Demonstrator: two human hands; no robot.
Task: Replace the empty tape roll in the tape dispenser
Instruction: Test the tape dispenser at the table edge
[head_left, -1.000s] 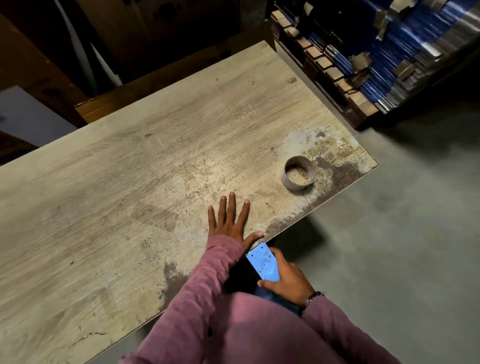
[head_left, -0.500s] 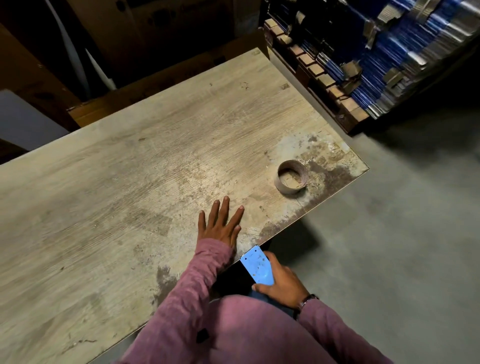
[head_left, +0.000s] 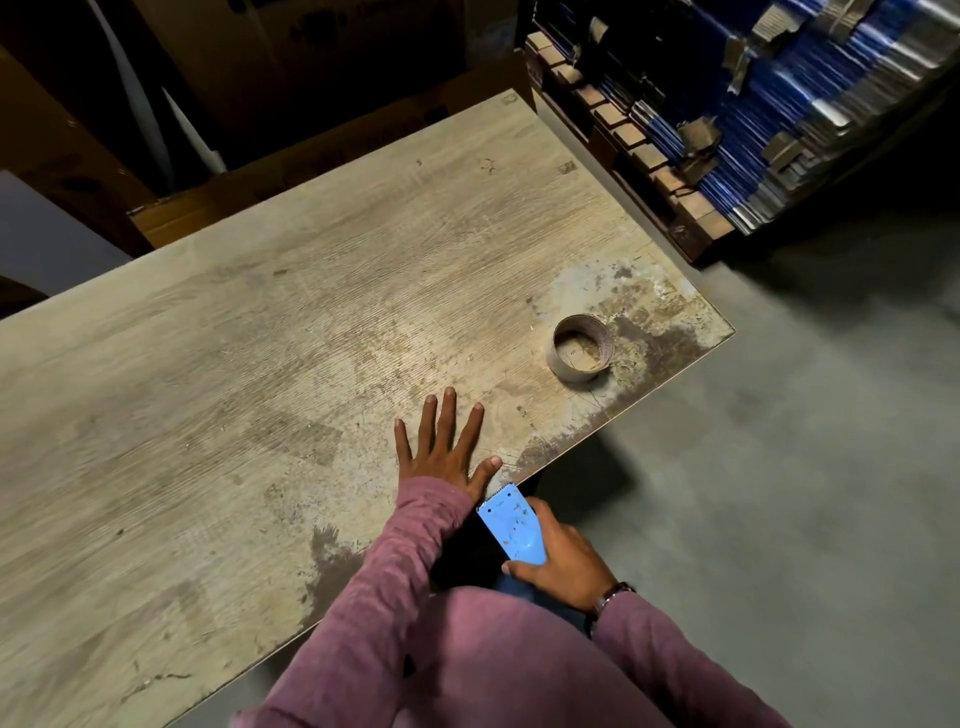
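An empty brown cardboard tape roll (head_left: 579, 349) lies flat near the right corner of the worn wooden table (head_left: 260, 364). My left hand (head_left: 444, 451) rests palm down on the table near its front edge, fingers spread, holding nothing. My right hand (head_left: 563, 564) is just below the table edge, gripping a blue tape dispenser (head_left: 511, 527) whose toothed blade end points up at the table edge. The lower body of the dispenser is hidden behind my hand and sleeve.
A pallet stacked with blue and silver bundles (head_left: 753, 114) stands beyond the table's right end. Cardboard boxes (head_left: 291, 93) sit behind the far edge. Grey concrete floor (head_left: 779, 467) lies to the right.
The view shifted slightly. My left hand spread its fingers flat again on the table. My right hand still holds the dispenser at the table edge.
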